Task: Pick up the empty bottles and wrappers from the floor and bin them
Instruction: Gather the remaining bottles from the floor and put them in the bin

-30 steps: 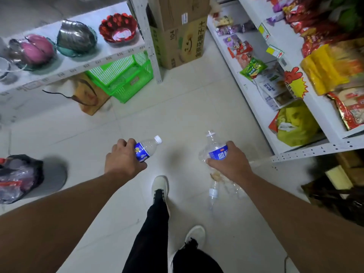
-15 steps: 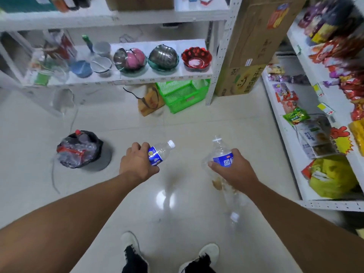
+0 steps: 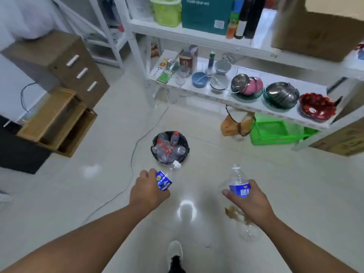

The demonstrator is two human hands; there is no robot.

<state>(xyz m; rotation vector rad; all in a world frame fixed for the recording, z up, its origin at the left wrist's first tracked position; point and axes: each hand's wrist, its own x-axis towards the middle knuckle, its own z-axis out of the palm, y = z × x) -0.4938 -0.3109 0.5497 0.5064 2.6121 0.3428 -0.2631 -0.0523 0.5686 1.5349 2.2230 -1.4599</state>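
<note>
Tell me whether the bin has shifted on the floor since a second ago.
Cannot tell. The camera turned; the bin shows in all three pictures, on the floor left of the green basket in the last two, so no shift is evident.

Left arm — bare, stretched forward from lower left; left hand (image 3: 148,191) knuckles-up, fingers curled round a small bottle (image 3: 166,177). Right arm — bare, stretched forward from lower right; right hand (image 3: 248,200) wrapped round a second bottle (image 3: 238,183), thumb pointing left. Hands level, well apart. One shoe (image 3: 175,251) forward between the arms.
</note>
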